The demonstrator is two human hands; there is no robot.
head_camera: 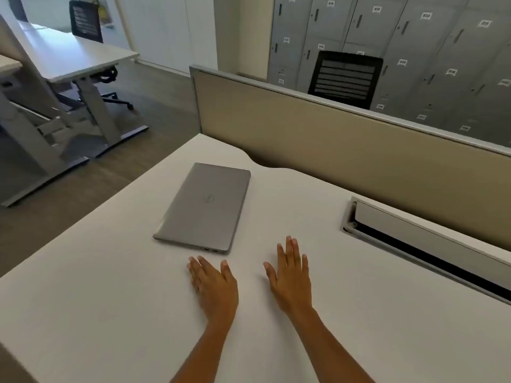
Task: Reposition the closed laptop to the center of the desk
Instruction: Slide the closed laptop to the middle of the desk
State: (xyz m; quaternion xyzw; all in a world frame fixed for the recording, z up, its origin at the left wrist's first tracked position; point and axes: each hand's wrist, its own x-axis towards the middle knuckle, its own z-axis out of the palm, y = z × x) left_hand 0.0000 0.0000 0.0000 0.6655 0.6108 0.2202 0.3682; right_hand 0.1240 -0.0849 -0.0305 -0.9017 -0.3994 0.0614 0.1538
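Note:
A closed grey laptop (206,207) lies flat on the white desk (110,299), toward its far left part, lid up with a round logo in the middle. My left hand (214,286) hovers palm down just short of the laptop's near edge, fingers spread, holding nothing. My right hand (291,275) is beside it to the right, also flat and open, level with the laptop's near right corner but apart from it. Neither hand touches the laptop.
A beige partition panel (331,139) runs along the desk's far side. A cable tray with a raised white lid (420,233) is set into the desk at the right. Beyond are a black chair (345,78), grey lockers (428,51) and another desk (77,56) at the left.

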